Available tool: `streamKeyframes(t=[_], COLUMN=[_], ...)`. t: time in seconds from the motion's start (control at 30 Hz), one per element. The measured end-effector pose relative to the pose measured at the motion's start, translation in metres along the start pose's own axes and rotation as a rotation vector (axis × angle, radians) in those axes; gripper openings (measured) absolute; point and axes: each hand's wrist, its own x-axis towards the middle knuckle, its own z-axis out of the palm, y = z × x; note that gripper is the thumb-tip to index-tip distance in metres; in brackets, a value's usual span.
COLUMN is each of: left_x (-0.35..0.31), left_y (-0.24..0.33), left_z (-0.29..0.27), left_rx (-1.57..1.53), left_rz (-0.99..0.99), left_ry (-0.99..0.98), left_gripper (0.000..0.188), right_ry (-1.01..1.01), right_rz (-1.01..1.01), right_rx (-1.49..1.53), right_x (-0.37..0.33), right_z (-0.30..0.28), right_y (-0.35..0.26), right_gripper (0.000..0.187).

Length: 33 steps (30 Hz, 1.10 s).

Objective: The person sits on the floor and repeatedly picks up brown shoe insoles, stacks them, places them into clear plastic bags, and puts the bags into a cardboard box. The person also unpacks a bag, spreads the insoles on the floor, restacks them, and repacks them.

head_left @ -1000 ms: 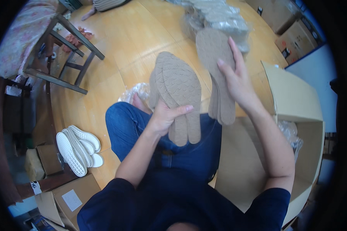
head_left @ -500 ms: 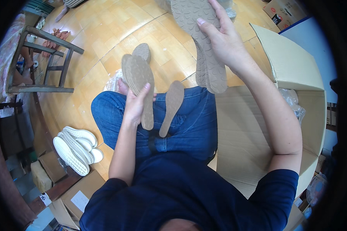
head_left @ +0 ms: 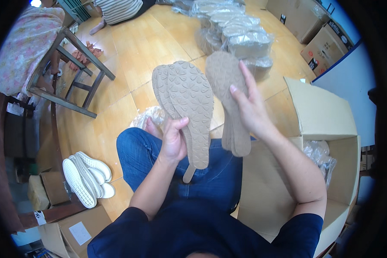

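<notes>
My left hand (head_left: 174,139) is closed around several stacked tan shoe soles (head_left: 192,99), gripped near their narrow middle. A raised flower pattern covers the top one. Beside them, my right hand (head_left: 253,109) pinches another small stack of tan soles (head_left: 224,77), whose upper face looks plainer. The two stacks are held close together above my lap, wide ends pointing away from me. Below the left stack, the narrow end of a loose sole (head_left: 188,174) shows over my jeans (head_left: 137,148); the rest of it is hidden.
An open cardboard box (head_left: 266,185) stands at my right with clear plastic (head_left: 320,157) inside. Plastic-wrapped bundles (head_left: 247,41) are piled ahead. White soles (head_left: 79,182) lie on the floor at left, near a wooden stool (head_left: 84,86). Another person's striped top (head_left: 120,10) shows at the far left.
My left hand has moved right and its stack now shows a flowered face. My right hand has come down toward it, its soles showing a plainer face. The view has shifted, revealing more wrapped bundles.
</notes>
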Motion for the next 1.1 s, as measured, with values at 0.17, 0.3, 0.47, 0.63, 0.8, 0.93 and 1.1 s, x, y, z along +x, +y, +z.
streamKeyframes(t=[0.17,0.3,0.47,0.63,0.8,0.93,1.1], left_x=[0.005,0.009,0.009,0.008,0.009,0.006,0.002], left_y=[-0.011,-0.014,-0.005,0.006,-0.005,-0.018,-0.011], left_z=[0.043,0.059,0.046,0.030,0.046,0.062,0.056], left_rx=[0.125,0.305,0.068,-0.234,0.130,0.271,-0.002], left_rz=[0.220,0.302,0.084,0.025,0.160,0.305,0.165], left_ry=[0.013,-0.019,0.054,-0.162,-0.046,0.014,-0.005], left_gripper=[0.044,0.044,0.045,0.048,0.043,0.040,0.041], right_ry=[0.039,0.069,0.093,0.090,0.051,0.055,0.061], right_rz=[0.011,-0.003,0.009,0.124,0.079,-0.014,-0.017], right_rx=[-0.002,0.104,0.183,0.269,0.168,0.067,0.208], right_x=[-0.015,-0.015,-0.003,0.009,-0.002,-0.009,0.000], right_z=[0.009,0.011,0.006,-0.003,0.003,0.007,0.007], right_y=[-0.007,-0.007,-0.006,-0.004,0.000,0.000,-0.001], right_gripper=[0.057,0.060,0.066,0.062,0.061,0.064,0.066])
